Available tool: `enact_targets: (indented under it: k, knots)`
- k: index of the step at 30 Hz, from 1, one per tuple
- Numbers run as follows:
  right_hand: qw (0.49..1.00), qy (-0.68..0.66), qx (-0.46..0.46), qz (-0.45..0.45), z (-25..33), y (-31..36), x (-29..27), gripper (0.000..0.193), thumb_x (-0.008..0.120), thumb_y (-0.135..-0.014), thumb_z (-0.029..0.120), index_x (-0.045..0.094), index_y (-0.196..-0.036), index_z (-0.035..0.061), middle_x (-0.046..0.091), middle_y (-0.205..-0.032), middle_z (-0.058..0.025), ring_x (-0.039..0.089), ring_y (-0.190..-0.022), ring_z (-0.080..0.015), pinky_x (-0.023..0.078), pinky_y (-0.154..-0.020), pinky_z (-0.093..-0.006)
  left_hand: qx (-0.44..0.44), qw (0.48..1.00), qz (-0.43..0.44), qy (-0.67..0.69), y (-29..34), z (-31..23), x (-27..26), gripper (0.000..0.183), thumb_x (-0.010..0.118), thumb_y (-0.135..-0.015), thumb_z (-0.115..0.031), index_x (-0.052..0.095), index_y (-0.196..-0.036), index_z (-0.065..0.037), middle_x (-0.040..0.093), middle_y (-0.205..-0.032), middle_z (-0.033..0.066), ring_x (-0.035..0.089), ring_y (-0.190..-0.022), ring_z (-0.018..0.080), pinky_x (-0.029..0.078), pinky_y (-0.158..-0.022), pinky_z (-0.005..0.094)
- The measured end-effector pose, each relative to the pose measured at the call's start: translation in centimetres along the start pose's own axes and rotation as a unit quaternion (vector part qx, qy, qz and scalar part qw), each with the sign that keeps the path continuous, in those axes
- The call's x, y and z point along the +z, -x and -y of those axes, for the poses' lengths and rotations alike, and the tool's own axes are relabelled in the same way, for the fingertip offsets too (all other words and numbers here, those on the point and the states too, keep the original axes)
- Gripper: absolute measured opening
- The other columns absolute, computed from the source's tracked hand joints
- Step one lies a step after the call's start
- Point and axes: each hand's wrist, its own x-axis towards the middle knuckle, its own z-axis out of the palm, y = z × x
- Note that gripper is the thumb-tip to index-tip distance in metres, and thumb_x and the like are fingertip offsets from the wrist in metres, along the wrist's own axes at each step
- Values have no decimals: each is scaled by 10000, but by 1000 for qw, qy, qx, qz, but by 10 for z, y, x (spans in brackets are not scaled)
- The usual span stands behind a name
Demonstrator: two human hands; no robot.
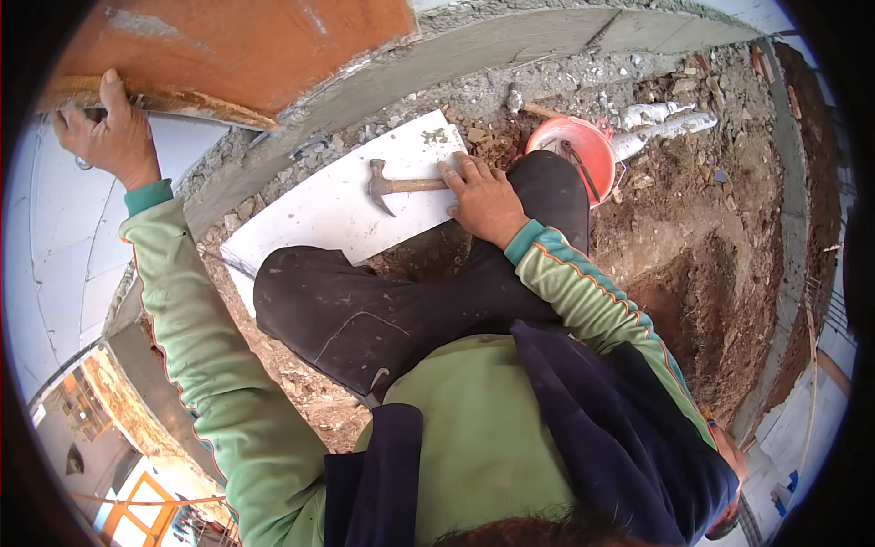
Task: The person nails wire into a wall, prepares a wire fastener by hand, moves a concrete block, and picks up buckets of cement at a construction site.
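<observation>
My left hand [114,141] reaches to the upper left and grips the raw lower edge of a large orange-brown board [237,46], thumb up on its face and some fingers hidden. My right hand [489,202] is closed over the handle end of a claw hammer [406,186], whose head points left. The hammer lies on a white flat panel [310,205] that slants across in front of my knees. Grey crumbs of mortar sit at the panel's far right corner.
A red bucket [597,150] with a tool in it stands beside my right knee. Beyond it lie a second hammer [524,105] and white-wrapped pipes [670,128]. A grey concrete ledge [474,55] curves along the far side. Rubble and soil [711,255] cover the ground.
</observation>
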Motion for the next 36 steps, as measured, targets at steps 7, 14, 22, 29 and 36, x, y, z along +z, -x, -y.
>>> enact_targets:
  k: [7,14,22,29,36]
  knots:
    - [998,-58,-12,10,-2,4,3,671,667,-880,332,437,-1451,65,375,-1499,-238,373,-1374,-423,340,-1105,-517,-47,998,10,-28,2,-1,1,426,713,-894,-396,697,-1035,5,549,-1213,321,459,-1227,430,391,-1041,445]
    - [995,-84,-32,36,5,2,4,611,552,-908,245,420,-1453,1,363,-1506,-270,330,-1377,-524,317,-1095,-586,72,980,65,-175,-1,29,-18,206,659,-949,-249,719,-1121,-152,605,-1110,193,532,-1096,381,447,-952,418]
    - [995,-14,-99,-18,10,-8,6,731,695,-848,362,424,-1463,73,321,-1537,-237,276,-1442,-415,236,-1146,-574,-33,995,70,-67,-1,-6,-22,467,681,-910,-423,686,-1167,-33,513,-1345,323,420,-1323,439,321,-1125,421]
    - [968,-74,-220,-94,72,-71,28,742,678,-840,462,459,-1436,79,380,-1506,-219,289,-1439,-366,219,-1142,-584,-3,991,70,-110,-3,9,-12,392,679,-896,-413,707,-1136,-105,627,-1192,216,529,-1191,380,390,-1046,403]
    - [945,-73,-296,-119,64,-81,58,634,585,-892,530,555,-1353,96,445,-1469,-163,295,-1439,-313,234,-1144,-541,-57,996,17,-64,-5,-9,-19,415,701,-874,-418,706,-953,-10,675,-1008,152,598,-980,332,452,-912,397]
